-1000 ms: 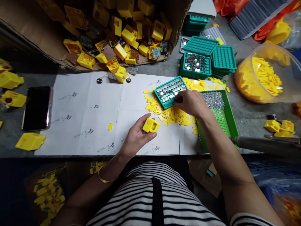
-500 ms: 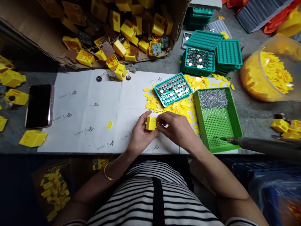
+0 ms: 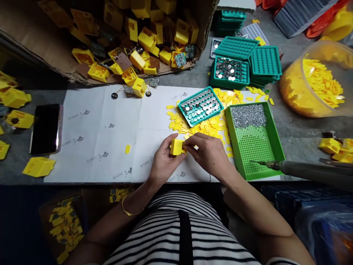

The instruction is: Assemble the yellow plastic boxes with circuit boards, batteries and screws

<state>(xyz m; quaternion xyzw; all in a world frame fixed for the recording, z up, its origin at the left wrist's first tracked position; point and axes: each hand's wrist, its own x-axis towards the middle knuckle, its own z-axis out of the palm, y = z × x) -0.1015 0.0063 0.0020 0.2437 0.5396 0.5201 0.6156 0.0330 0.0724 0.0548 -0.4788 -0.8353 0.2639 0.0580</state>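
Left hand point(image 3: 164, 162) clasps a yellow case point(image 3: 176, 147), right hand point(image 3: 210, 152) at its edge, grip unclear; yellow tabs point(image 3: 211, 127), a teal tray point(image 3: 193, 112) and a green basket point(image 3: 252, 147) crowd the tabletop point(image 3: 302, 141).

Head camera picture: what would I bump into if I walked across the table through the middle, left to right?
Black phone → little yellow piece → left hand holding a yellow box → right hand → green basket → see-through tub.
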